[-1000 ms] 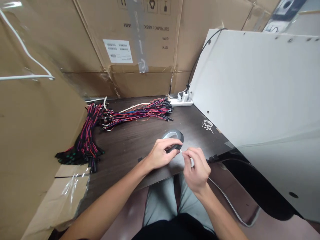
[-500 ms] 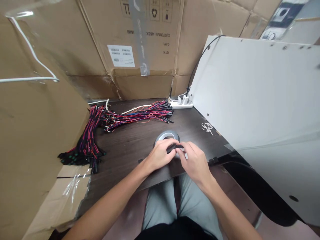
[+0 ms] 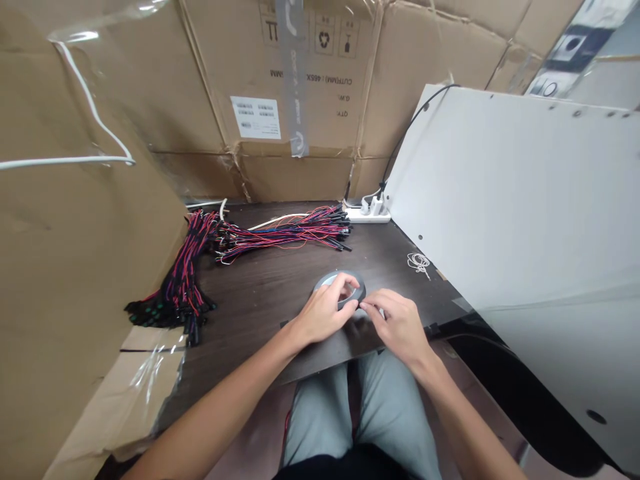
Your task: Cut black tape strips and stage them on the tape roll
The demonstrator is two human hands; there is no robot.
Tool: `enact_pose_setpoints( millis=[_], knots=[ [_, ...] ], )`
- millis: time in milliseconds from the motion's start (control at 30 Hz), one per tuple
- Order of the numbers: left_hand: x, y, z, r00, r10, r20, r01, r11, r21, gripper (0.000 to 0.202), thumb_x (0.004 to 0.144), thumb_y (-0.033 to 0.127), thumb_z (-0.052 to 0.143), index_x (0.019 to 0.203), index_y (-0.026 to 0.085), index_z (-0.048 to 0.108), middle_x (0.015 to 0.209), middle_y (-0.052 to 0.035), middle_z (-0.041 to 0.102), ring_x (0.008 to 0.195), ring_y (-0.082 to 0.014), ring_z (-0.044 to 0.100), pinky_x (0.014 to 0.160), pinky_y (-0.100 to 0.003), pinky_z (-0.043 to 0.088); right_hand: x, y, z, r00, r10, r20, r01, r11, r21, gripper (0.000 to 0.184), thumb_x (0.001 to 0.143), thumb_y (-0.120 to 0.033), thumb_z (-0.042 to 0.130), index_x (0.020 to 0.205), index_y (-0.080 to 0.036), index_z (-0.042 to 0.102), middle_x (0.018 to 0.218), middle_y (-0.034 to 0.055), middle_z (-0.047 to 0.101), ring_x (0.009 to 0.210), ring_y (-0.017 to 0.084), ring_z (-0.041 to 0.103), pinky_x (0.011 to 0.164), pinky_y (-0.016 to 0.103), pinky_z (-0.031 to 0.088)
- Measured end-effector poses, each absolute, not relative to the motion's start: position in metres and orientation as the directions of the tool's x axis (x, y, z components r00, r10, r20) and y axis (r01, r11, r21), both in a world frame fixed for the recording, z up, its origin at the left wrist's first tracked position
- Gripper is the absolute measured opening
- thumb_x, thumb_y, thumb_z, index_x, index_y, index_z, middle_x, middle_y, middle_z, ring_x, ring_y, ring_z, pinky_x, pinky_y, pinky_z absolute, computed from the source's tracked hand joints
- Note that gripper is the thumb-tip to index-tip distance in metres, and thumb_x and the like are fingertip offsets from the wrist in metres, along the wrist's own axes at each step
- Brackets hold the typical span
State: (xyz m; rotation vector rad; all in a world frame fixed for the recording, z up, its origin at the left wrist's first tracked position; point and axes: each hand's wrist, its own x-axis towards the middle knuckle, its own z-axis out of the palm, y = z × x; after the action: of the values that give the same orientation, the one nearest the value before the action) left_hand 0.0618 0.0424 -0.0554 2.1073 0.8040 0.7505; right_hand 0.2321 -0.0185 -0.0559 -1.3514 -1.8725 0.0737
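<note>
Steadying the tape roll (image 3: 324,277) on the counter (image 3: 250,283) should keep fine fingertip work precise. The left hand (image 3: 324,313) arches over the roll, its grip unclear; the right hand (image 3: 399,325), beside the roll's near right edge, has its fingertips together, anything between them too small to tell.

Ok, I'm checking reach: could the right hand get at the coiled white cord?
Likely yes: the white cord lies just beyond the right hand on the tabletop, with nothing visible blocking, though that hand seems occupied beside the tape roll.
</note>
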Motion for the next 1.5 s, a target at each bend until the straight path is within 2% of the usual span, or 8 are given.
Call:
enact_pose_setpoints(
  millis=[200,300,367,433,500,600,700,1500],
  knots=[
    [0.06,0.051,-0.059,0.653,0.705,0.276,0.266,-0.555,0.788,0.016,0.082,0.024,0.052,0.097,0.019,0.047,0.085,-0.0006,0.059,0.07,-0.0113,0.057,0.062,-0.022,0.043,0.197,-0.061,-0.049,-0.423,0.509,0.749,0.56,0.797,-0.226,0.033,0.095,-0.015,0.038,0.083,-0.017,0.069,0.073,0.0078,0.066,0.065,0.016,0.055,0.06,0.029,0.044],
    [0.057,0.063,-0.063,0.591,0.738,0.326,0.329,-0.589,0.738,0.011,0.083,0.024,0.05,0.092,0.018,0.047,0.078,0.0003,0.058,0.069,-0.0115,0.055,0.068,-0.024,0.044,0.176,-0.095,-0.048,-0.45,0.491,0.746,0.471,0.84,-0.269,0.033,0.096,-0.023,0.039,0.083,-0.023,0.069,0.069,0.0034,0.064,0.058,0.013,0.052,0.055,0.027,0.044],
    [0.055,0.068,-0.065,0.561,0.761,0.325,0.366,-0.58,0.727,0.011,0.084,0.025,0.049,0.092,0.019,0.047,0.078,0.0003,0.058,0.07,-0.0118,0.054,0.071,-0.026,0.044,0.177,-0.106,-0.057,-0.299,0.657,0.692,0.491,0.728,-0.478,0.031,0.095,-0.02,0.042,0.083,-0.02,0.07,0.07,0.0049,0.065,0.06,0.013,0.054,0.055,0.026,0.045],
    [0.054,0.07,-0.066,0.591,0.751,0.295,0.395,-0.588,0.705,0.012,0.084,0.025,0.05,0.093,0.019,0.048,0.081,-0.0004,0.059,0.073,-0.0128,0.055,0.073,-0.026,0.043,0.187,-0.109,-0.077,0.031,0.869,0.494,0.43,0.435,-0.791,0.022,0.09,-0.02,0.052,0.079,-0.016,0.071,0.072,0.0067,0.066,0.063,0.015,0.058,0.056,0.026,0.046],
    [0.055,0.07,-0.065,0.646,0.723,0.246,0.421,-0.605,0.676,0.012,0.083,0.024,0.051,0.094,0.019,0.048,0.083,-0.0009,0.059,0.075,-0.0137,0.055,0.072,-0.026,0.042,0.199,-0.109,-0.106,0.336,0.926,0.169,0.17,0.117,-0.979,0.018,0.081,-0.029,0.066,0.072,-0.015,0.072,0.066,0.0052,0.064,0.055,0.013,0.055,0.049,0.025,0.043],
    [0.056,0.069,-0.064,0.69,0.698,0.191,0.448,-0.62,0.644,0.011,0.083,0.024,0.051,0.093,0.019,0.049,0.082,-0.0008,0.058,0.074,-0.0141,0.054,0.069,-0.026,0.04,0.21,-0.108,-0.149,0.596,0.76,-0.259,-0.356,-0.039,-0.934,0.033,0.061,-0.042,0.081,0.074,-0.013,0.073,0.062,0.0046,0.063,0.048,0.011,0.051,0.043,0.023,0.039],
    [0.058,0.07,-0.062,0.697,0.695,0.177,0.448,-0.615,0.649,0.011,0.083,0.025,0.051,0.092,0.019,0.05,0.083,-0.0011,0.058,0.075,-0.0144,0.053,0.07,-0.027,0.04,0.21,-0.106,-0.171,0.646,0.631,-0.43,-0.587,0.05,-0.808,0.042,0.044,-0.038,0.088,0.074,-0.014,0.072,0.072,0.0065,0.068,0.059,0.012,0.058,0.05,0.022,0.045],
    [0.058,0.073,-0.063,0.7,0.695,0.163,0.45,-0.607,0.656,0.012,0.083,0.026,0.052,0.092,0.019,0.05,0.082,-0.0008,0.059,0.075,-0.0145,0.055,0.071,-0.027,0.043,0.213,-0.087,-0.181,0.683,0.57,-0.457,-0.63,0.144,-0.763,0.04,0.041,-0.032,0.088,0.067,-0.013,0.064,0.065,0.0041,0.066,0.057,0.012,0.058,0.047,0.02,0.044]
  ],
)
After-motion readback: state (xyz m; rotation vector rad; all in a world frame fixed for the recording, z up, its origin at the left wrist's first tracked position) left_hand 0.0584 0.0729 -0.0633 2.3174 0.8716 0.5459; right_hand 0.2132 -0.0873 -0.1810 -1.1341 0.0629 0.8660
